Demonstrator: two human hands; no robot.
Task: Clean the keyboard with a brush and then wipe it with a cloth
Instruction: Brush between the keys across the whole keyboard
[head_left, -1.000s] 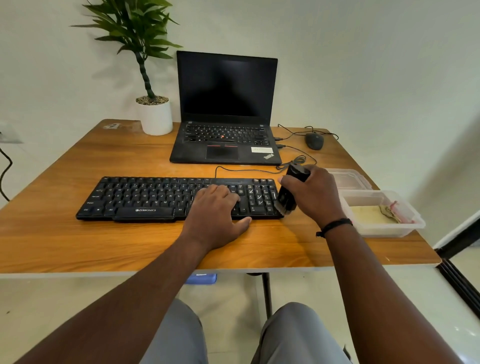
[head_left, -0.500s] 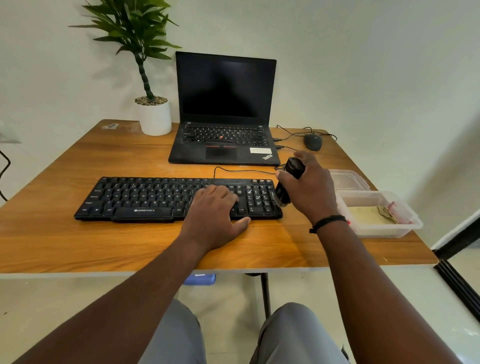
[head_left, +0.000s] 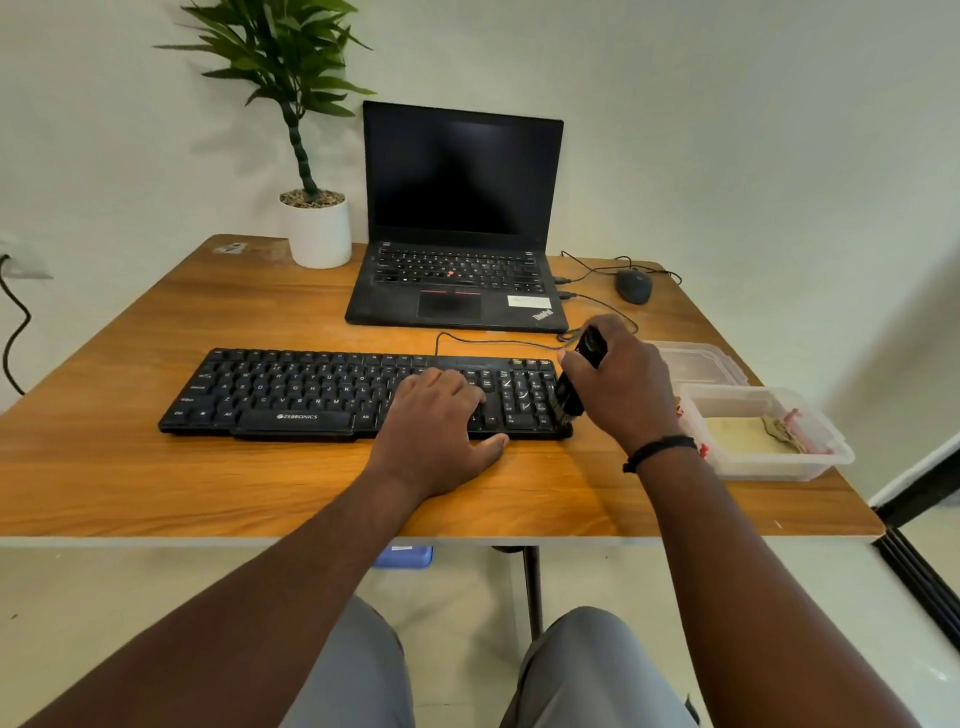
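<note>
A black keyboard (head_left: 291, 389) lies across the middle of the wooden table (head_left: 156, 483). My left hand (head_left: 436, 426) rests flat on its right part, fingers on the keys and thumb on the table at the front edge. My right hand (head_left: 623, 389) grips a black brush (head_left: 576, 379) held nearly upright, its lower end at the keyboard's right edge by the number pad. A yellowish cloth (head_left: 743, 434) lies inside a clear plastic box (head_left: 826, 441) at the right.
An open black laptop (head_left: 457, 218) stands behind the keyboard, with a potted plant (head_left: 311, 228) to its left and a dark mouse (head_left: 634, 286) with cables to its right. A clear lid (head_left: 696, 358) lies behind the box. The table's front edge is near my knees.
My right hand has shifted the brush slightly along the keyboard's right end, from beside the edge onto the number pad's edge. My left hand has stayed on the keys.
</note>
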